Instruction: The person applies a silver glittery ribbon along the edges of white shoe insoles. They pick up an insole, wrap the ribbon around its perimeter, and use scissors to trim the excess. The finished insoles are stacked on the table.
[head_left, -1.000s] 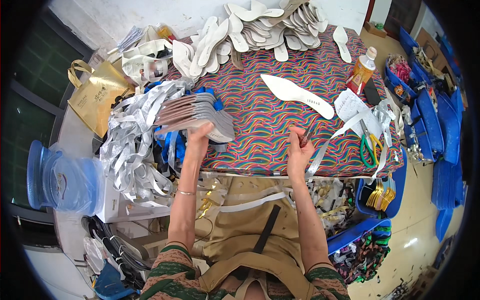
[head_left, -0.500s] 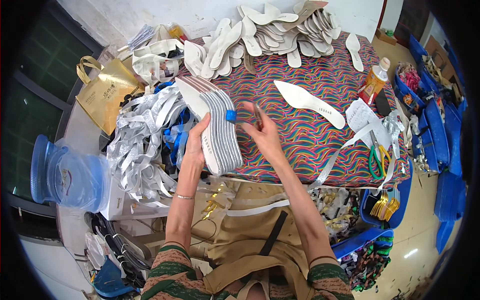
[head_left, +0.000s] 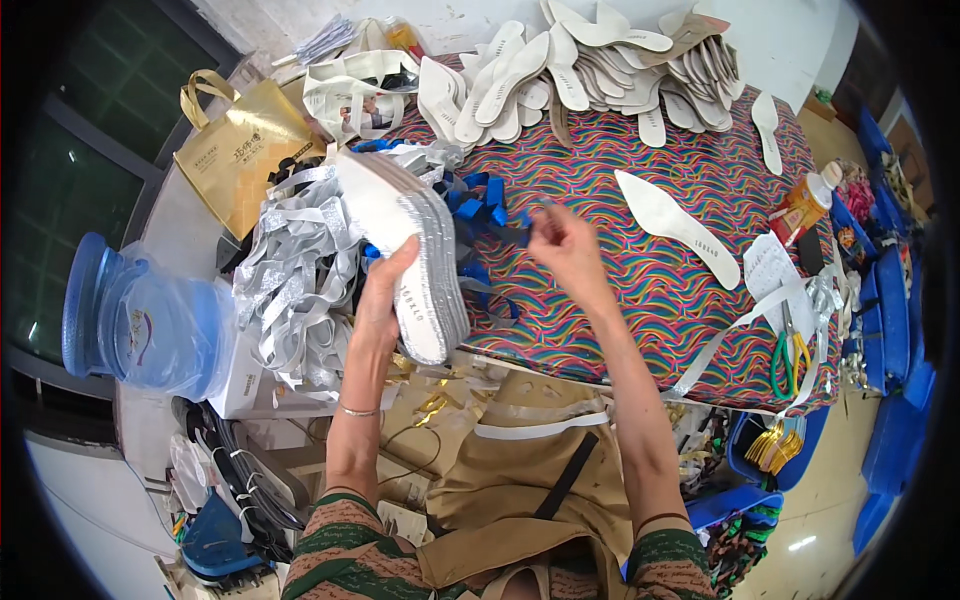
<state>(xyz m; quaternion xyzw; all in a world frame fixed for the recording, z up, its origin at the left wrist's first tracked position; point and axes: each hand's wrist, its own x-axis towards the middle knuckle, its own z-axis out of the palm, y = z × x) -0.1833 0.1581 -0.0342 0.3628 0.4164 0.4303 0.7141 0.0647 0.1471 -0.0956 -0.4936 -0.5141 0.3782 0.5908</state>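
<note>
My left hand (head_left: 380, 300) grips a thick stack of shoe insoles (head_left: 405, 255), white on top with silvery edges. The stack is tilted, toe ends pointing away from me. To its right my right hand (head_left: 568, 250) is closed in a pinch, with a bit of blue ribbon (head_left: 489, 200) at its fingertips. That ribbon loops back behind the stack, where part of it is hidden. Beside the stack on the left lies a tangled heap of silver ribbon (head_left: 285, 290). A single white insole (head_left: 680, 228) rests on the patterned tablecloth (head_left: 620, 320).
More insoles (head_left: 590, 80) are piled along the table's far side. At the right are a bottle (head_left: 803, 208), a paper slip (head_left: 772, 270) and scissors (head_left: 788, 355). A gold bag (head_left: 240, 150) and a large blue water jug (head_left: 150, 320) stand at the left.
My right hand has moved away from the stack, and a stretch of blue ribbon now shows between them. The stack has tipped, showing more of its top. The view has shifted left.
</note>
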